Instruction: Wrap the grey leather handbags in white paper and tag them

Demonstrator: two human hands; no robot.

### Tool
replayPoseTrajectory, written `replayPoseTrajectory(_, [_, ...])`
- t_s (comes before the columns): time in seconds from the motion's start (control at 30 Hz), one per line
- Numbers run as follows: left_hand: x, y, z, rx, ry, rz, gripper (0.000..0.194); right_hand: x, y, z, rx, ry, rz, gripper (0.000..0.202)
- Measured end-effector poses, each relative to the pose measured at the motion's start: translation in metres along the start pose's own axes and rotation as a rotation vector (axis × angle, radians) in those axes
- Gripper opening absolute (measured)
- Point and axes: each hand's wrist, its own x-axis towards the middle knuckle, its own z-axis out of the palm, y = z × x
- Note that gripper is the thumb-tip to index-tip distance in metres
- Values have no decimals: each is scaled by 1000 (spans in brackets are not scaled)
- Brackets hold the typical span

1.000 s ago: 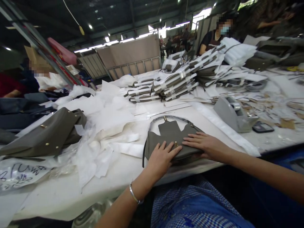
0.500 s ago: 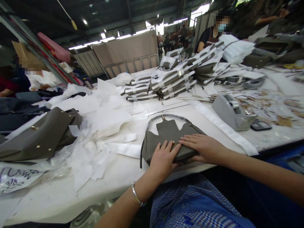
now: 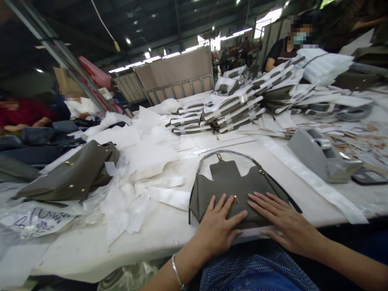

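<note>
An olive-grey handbag [image 3: 209, 188] lies flat at the table's front edge, its handle pointing away from me. Its tab flap [image 3: 224, 170] is laid back toward the handle, and a small gold clasp [image 3: 235, 199] shows on the front. My left hand [image 3: 218, 226] rests on the lower front of the bag with fingers spread, left of the clasp. On the lower right part lies my right hand [image 3: 285, 220], also flat with fingers stretched. Neither hand grips anything.
A grey tape dispenser [image 3: 323, 155] and a dark phone-like device [image 3: 370, 176] are on the right. Wrapped straps [image 3: 233, 111] are piled behind. Another olive bag [image 3: 72, 173] lies left, beside white paper sheets [image 3: 142, 153]. A masked person [image 3: 281, 52] is at the far side.
My hands have drawn apart slightly, uncovering the gold clasp between them. The view has shifted, so the bag's surroundings appear further right and a little lower.
</note>
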Motion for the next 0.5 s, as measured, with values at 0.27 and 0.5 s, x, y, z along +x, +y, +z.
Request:
replayPoseTrajectory(0.27, [0, 5, 13, -33, 117, -90, 54, 133, 11, -21, 325, 100, -84, 28])
replayPoseTrajectory(0.5, [-3, 7, 16, 14, 185, -105, 54, 343, -40, 25, 391, 54, -186, 46])
